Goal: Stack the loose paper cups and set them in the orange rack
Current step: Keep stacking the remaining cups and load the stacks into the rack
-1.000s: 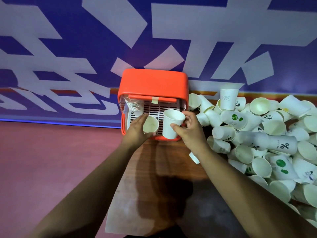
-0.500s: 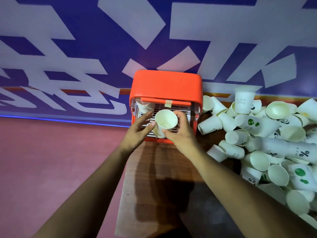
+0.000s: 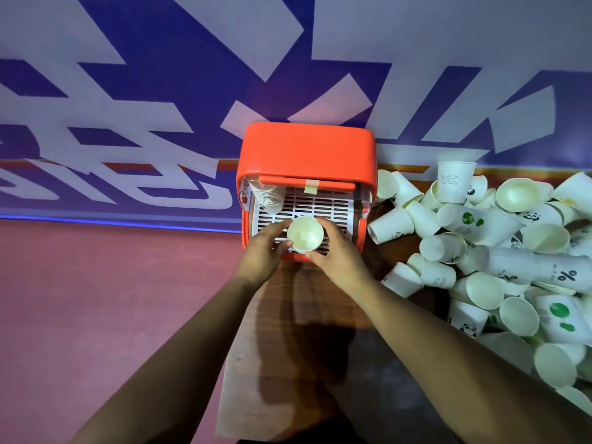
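Right at the front edge of the orange rack, the left hand and right hand clasp one white paper cup between them, fingers curled against its sides from nine and three o'clock, its open mouth facing up above the white slatted tray. Inside the rack, at about eleven o'clock from that cup, sits a stack of nested cups. Loose paper cups lie heaped on the wooden table toward three o'clock.
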